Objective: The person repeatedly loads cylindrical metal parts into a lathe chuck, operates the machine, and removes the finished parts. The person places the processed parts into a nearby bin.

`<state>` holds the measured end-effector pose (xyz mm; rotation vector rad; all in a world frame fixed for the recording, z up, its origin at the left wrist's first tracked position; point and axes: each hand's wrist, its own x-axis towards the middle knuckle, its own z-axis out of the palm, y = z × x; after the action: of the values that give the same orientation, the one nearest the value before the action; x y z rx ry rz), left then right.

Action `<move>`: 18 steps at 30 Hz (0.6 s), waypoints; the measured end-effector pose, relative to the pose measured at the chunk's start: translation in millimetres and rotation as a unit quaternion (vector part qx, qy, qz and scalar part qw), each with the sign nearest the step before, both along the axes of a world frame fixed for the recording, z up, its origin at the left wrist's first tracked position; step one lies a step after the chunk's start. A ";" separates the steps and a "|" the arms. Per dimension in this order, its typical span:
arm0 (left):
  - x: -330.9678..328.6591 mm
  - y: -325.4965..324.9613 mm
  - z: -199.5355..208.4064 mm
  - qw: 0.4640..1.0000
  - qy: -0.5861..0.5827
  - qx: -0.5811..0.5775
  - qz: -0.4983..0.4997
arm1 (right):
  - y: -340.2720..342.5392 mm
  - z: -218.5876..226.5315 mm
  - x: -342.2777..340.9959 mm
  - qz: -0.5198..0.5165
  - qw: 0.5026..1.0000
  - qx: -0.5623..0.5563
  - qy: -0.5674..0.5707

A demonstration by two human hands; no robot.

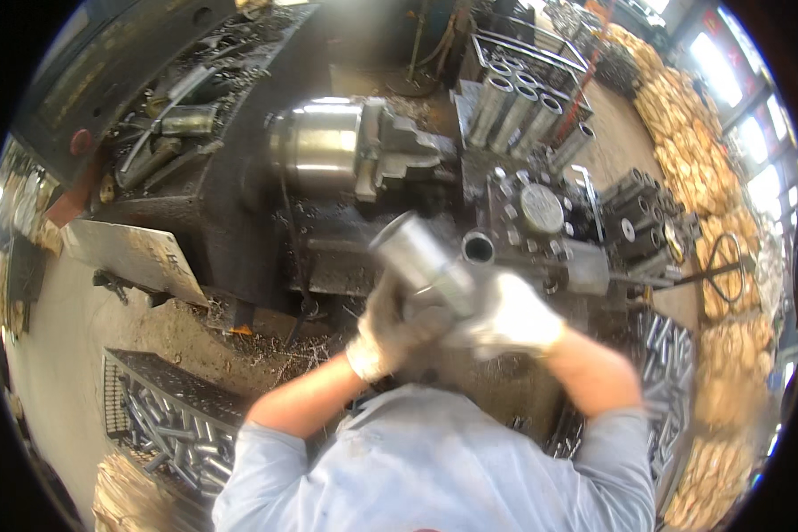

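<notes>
A short, shiny metal tube is held tilted in front of my chest, its upper end toward the lathe chuck. My left hand, in a dirty pale glove, is closed around its lower left side. At the tube's lower right end is my right hand, in a whiter glove, closed against it; motion blurs its fingers. Beyond the tube stands the lathe's chuck with stepped jaws, apart from both hands. Another tube stands on end just past my right hand.
Several long tubes stand upright behind the bolted tool post. Dark tool holders and a handwheel are at the right. Bins of small metal pieces flank me. A metal plate juts out at left.
</notes>
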<state>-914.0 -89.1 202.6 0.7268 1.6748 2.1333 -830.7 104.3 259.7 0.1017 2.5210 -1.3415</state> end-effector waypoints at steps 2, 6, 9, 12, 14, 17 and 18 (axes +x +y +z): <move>33.3 -3.7 -37.4 0.968 -0.244 -0.046 0.047 | -28.1 -54.2 13.8 -0.064 0.963 -0.253 -0.068; 32.3 -0.5 -106.7 0.911 -0.406 -0.009 0.070 | -30.9 -151.7 37.1 -0.133 0.945 -0.273 -0.120; 28.9 1.2 -138.8 0.869 -0.491 0.021 0.053 | -8.7 -205.1 53.6 -0.084 0.973 -0.144 -0.158; 35.9 -7.6 -157.9 0.822 -0.555 0.124 -0.006 | -7.1 -225.3 63.0 -0.092 0.914 -0.367 -0.147; 43.0 -18.4 -165.8 0.841 -0.524 0.128 0.029 | -10.2 -216.9 66.1 0.005 0.985 -0.143 -0.101; 40.1 -29.4 -166.9 0.869 -0.489 0.068 0.039 | -3.6 -181.3 69.2 -0.028 0.952 -0.278 -0.122; 37.3 -30.6 -162.1 0.864 -0.498 0.034 0.066 | 3.0 -165.5 73.0 -0.062 0.957 -0.259 -0.117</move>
<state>-876.7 -119.7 40.5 -0.4750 1.0665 2.0579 -757.7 107.3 94.2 0.2913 1.9287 -1.8697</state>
